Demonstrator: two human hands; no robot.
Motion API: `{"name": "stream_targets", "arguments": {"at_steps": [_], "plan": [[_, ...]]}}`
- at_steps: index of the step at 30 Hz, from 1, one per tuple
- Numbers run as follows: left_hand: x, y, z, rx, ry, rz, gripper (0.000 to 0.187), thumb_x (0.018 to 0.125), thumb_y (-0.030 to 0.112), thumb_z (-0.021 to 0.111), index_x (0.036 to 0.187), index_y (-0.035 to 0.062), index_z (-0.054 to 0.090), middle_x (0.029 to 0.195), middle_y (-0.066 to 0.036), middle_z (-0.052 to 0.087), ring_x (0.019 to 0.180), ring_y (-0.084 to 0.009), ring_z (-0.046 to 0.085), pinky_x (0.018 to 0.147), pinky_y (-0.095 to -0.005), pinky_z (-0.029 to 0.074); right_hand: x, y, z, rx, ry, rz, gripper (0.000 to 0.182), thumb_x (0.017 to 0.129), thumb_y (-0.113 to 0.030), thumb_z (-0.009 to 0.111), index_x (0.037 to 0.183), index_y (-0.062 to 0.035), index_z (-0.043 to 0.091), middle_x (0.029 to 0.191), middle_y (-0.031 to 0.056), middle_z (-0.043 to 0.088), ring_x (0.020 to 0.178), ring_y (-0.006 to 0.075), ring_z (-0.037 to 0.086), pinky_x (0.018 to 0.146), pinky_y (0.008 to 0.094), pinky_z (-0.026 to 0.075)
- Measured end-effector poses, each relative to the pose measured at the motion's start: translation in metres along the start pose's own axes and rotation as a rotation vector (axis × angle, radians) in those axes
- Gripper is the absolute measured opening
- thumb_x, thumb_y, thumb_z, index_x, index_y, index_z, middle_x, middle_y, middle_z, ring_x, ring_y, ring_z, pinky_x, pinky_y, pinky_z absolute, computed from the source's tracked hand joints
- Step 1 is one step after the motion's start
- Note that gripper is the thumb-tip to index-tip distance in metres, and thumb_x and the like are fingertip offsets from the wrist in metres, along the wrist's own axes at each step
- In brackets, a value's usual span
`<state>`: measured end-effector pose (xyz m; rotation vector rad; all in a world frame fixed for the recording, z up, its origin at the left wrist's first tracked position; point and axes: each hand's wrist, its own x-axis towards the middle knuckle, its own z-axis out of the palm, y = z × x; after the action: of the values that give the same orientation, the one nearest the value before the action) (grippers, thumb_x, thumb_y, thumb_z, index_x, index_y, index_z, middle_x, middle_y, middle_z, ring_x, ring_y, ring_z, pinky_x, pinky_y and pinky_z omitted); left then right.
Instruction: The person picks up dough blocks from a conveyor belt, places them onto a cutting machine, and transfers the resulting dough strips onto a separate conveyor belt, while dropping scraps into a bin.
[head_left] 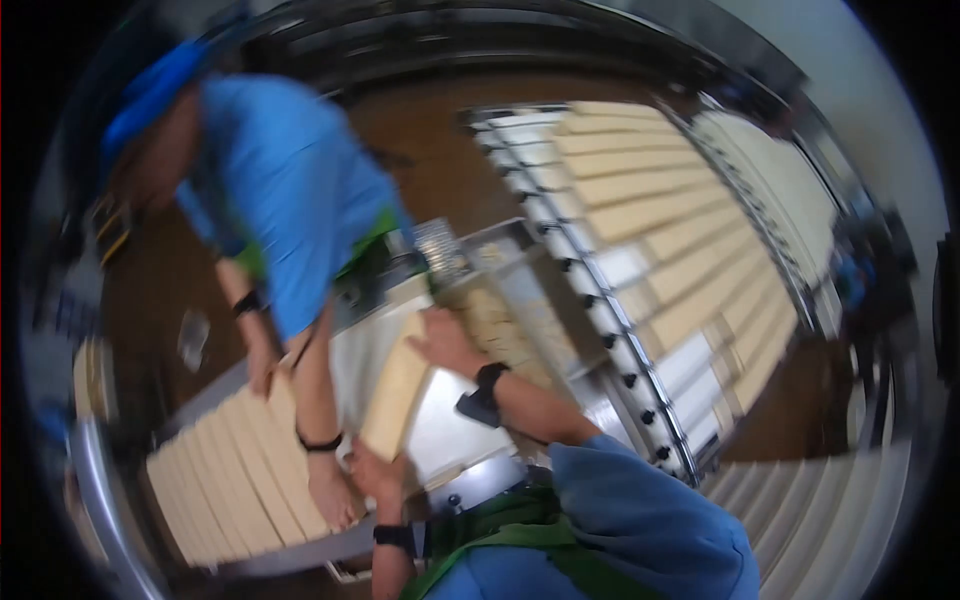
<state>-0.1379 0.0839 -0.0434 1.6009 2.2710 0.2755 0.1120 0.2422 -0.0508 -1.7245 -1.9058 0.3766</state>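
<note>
A long, pale cream slab (396, 392) lies slantwise between my two hands over a white work surface (455, 430). My left hand (376, 474) grips its near end, fingers wrapped round the edge. At the far end my right hand (447, 342) is closed on the same slab. What the slab is made of cannot be made out. To the left, a row of similar slabs (235, 475) lies side by side, close to my left hand. Dark bands sit on both of my wrists.
A co-worker in blue (290, 170) leans in from the left, with one hand (333, 498) on the row near my left hand. A metal bin (530, 285) with pale pieces stands ahead. On the right a rack (640, 340) carries many slabs.
</note>
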Motion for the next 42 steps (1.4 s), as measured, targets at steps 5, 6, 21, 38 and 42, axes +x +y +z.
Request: {"name": "stream_targets", "arguments": {"at_steps": [5,6,21,38,42], "plan": [[-0.036,0.05,-0.003,-0.105,0.147,0.276,0.078,0.068,0.018,0.088,0.136,0.0132,0.051,0.127,-0.022,0.053,0.114,-0.0441,0.059,0.097,-0.0514,0.049,-0.091,0.014,-0.1,0.144,0.302,0.139,0.06,0.092,-0.035,0.072,0.132,0.0052,0.054,0.121,0.0268,0.059,0.116,0.0437,0.055,0.102,0.0506,0.045],[-0.042,0.072,-0.007,-0.132,0.167,0.382,0.078,0.068,0.014,0.087,0.138,0.0133,0.052,0.129,-0.021,0.052,0.117,-0.0437,0.056,0.098,-0.0511,0.048,-0.111,0.022,-0.125,0.166,0.377,0.252,0.06,0.092,-0.035,0.072,0.133,0.0047,0.053,0.123,0.0269,0.059,0.117,0.0441,0.055,0.102,0.0503,0.045],[-0.241,0.346,0.005,-0.297,-0.606,1.058,0.076,0.08,0.016,0.082,0.147,0.012,0.047,0.13,-0.024,0.045,0.119,-0.0463,0.048,0.099,-0.0527,0.045,-0.337,0.27,-0.368,-0.2,0.841,0.787,0.049,0.099,-0.039,0.063,0.126,0.0014,0.064,0.119,0.023,0.069,0.11,0.0433,0.066,0.094,0.0481,0.052],[-0.255,0.392,0.026,-0.281,-0.67,1.048,0.047,0.097,0.018,0.064,0.142,0.0102,0.051,0.124,-0.022,0.056,0.116,-0.0447,0.059,0.099,-0.0513,0.048,-0.334,0.258,-0.376,-0.575,0.653,0.905,0.055,0.097,-0.038,0.066,0.139,-0.0033,0.058,0.126,0.0226,0.063,0.124,0.0379,0.057,0.12,0.0605,0.022],[-0.264,0.407,0.051,-0.317,-0.594,1.083,0.046,0.099,0.018,0.063,0.141,0.0069,0.05,0.125,-0.022,0.055,0.117,-0.0444,0.058,0.099,-0.0516,0.047,-0.346,0.234,-0.357,-0.579,0.625,0.896,0.059,0.097,-0.034,0.066,0.147,-0.0066,0.052,0.144,0.0219,0.051,0.143,0.0389,0.038,0.12,0.0662,0.016]]}}
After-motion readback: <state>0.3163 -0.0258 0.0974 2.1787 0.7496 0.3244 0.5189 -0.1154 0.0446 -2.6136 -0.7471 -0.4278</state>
